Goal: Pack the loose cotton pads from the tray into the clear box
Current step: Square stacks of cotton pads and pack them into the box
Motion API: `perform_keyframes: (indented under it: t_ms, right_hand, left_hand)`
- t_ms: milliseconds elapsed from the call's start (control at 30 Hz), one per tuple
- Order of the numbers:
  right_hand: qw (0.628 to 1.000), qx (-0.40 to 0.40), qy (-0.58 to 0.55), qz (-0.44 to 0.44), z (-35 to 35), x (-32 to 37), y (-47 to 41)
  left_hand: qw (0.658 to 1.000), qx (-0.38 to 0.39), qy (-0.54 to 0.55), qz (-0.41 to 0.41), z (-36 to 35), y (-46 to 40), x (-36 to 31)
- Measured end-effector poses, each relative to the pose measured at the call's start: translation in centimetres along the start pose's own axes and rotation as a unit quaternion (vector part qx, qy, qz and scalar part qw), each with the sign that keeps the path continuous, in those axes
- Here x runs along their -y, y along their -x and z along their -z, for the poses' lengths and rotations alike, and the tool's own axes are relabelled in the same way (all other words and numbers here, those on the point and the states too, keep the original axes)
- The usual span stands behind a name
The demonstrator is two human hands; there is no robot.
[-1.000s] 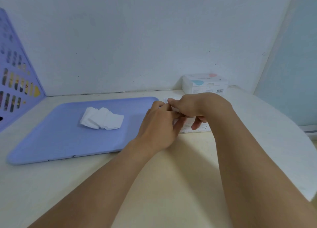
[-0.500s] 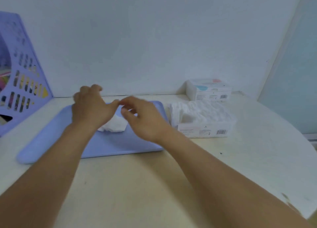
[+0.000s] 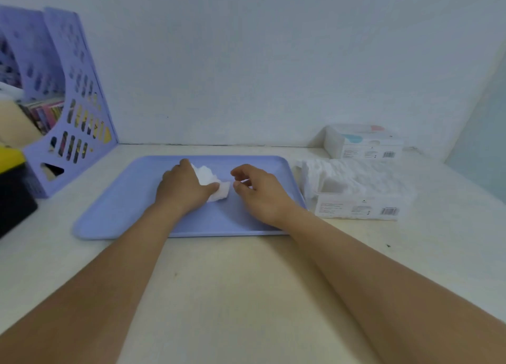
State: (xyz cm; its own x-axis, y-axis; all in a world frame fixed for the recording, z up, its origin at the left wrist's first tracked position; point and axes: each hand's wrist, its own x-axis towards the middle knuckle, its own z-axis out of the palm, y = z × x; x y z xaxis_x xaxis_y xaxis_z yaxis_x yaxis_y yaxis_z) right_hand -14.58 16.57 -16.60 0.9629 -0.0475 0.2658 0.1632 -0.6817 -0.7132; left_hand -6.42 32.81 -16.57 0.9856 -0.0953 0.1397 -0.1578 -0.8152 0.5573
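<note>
Where the two bare forearms rose from the lower corners of the frame, they crossed a pale bench (image 3: 219,295) and met over a lavender tray (image 3: 117,207) at the centre. The left hand (image 3: 184,187) lay on the tray with its back to the camera, fingers curled over a small heap of white cotton pads (image 3: 212,181); its thumb pressed on the near edge of the heap, so it appeared to grip the pads, though the fingertips were hidden beneath the hand. The right hand (image 3: 257,192) sat just right of the heap, apart from it, fingers loosely bent and thumb near the forefinger, with nothing between them.

Just beside the tray's right edge, at centre right of the frame, stood the clear box (image 3: 358,208), labelled with barcodes on its near side and already packed with white pads that rose above its rim. Behind it, against the wall at the right, sat a second, closed box (image 3: 364,144) with a pale blue and pink print on its lid.

At the left edge a dark object with a yellow top (image 3: 12,188) showed blurred. Beyond it, in the upper left, stood purple perforated file holders (image 3: 71,111) with colourful spines inside. A plain whitish wall (image 3: 246,62) closed the far side.
</note>
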Motion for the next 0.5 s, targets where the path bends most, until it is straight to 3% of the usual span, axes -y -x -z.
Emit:
perform_keyframes:
  t_ms: [133, 200, 267, 333, 400, 500]
  right_hand:
    - [1.0, 0.001, 0.01, -0.009, 0.5, -0.1, 0.1]
    - [1.0, -0.003, -0.009, -0.028, 0.7, -0.1, 0.0]
    - [0.992, -0.013, -0.1, -0.074, 1.2, 0.3, 0.0]
    - [0.958, -0.01, -0.25, -0.141, 2.1, 0.8, 0.2]
    - [0.925, 0.0, -0.336, -0.176, 3.1, 1.1, 0.4]
    - [0.923, -0.013, -0.352, -0.151, 4.0, 1.0, 0.6]
  left_hand:
    - [0.997, 0.003, 0.081, -0.017, -0.2, 0.6, -1.0]
    - [0.98, 0.0, 0.199, -0.016, -0.3, 0.8, -1.2]
    - [0.909, 0.04, 0.414, 0.025, 0.0, 1.3, -2.0]
    - [0.835, 0.087, 0.541, 0.05, 0.0, 1.9, -2.8]
    - [0.802, 0.122, 0.582, 0.051, -0.5, 2.7, -3.4]
    - [0.787, 0.149, 0.596, 0.048, -1.0, 3.4, -3.8]
